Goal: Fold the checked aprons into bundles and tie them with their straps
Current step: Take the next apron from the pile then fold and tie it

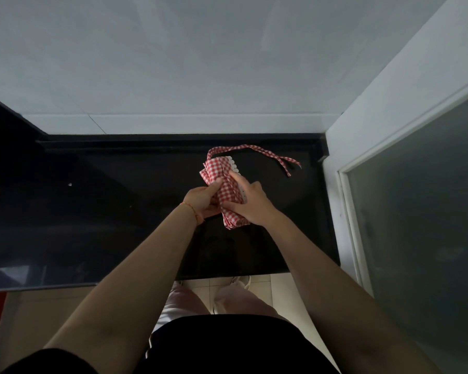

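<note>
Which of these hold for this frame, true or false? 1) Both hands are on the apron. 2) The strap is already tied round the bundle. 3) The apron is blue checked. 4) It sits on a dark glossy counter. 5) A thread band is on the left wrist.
1) True: the left hand and the right hand both grip the folded apron.
2) False: the strap lies loose on the counter, trailing to the right of the bundle.
3) False: it is red and white checked.
4) True.
5) True: an orange thread band circles the left wrist.
</note>
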